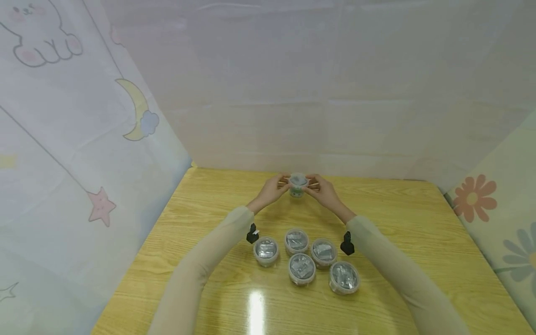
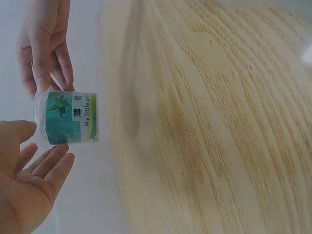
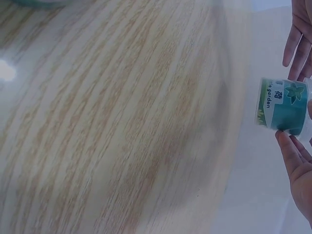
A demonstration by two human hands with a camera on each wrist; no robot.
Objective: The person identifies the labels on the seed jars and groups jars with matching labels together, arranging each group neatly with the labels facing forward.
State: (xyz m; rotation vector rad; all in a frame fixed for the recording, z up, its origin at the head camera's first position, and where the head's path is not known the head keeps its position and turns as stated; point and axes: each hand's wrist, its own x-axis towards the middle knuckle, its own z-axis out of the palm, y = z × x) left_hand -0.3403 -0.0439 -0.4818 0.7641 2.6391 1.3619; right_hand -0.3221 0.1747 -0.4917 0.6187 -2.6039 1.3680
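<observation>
Nearest my viewpoint, the left sleeve (image 1: 180,284) and right sleeve (image 1: 410,279) reach forward over the wood-grained tabletop (image 1: 146,279). Between them I count five round tubs with silvery packets showing in their tops: the rightmost tub (image 1: 344,277) closest, then the front tub (image 1: 301,269), then the inner tub (image 1: 324,252) and the leftmost tub (image 1: 266,251) about level with each other, and the rear tub (image 1: 296,242) behind. They sit near one another; from up here I can't tell which of them touch. Past them, close to the tabletop's far edge, I find the cup (image 1: 298,190), raised clear of the wood and held upright between two hands. The left hand (image 1: 272,190) pinches its left side with thumb and fingertips, and the right hand (image 1: 328,194) does likewise on its right. My wrist feeds show the cup's teal label (image 2: 63,129) with a green leaf on it (I can make out "My little" in the left one). Beyond it all hangs the pale backdrop (image 1: 268,93), with a yellow moon (image 1: 135,109) on the left and a red flower (image 1: 472,198) on the right.
</observation>
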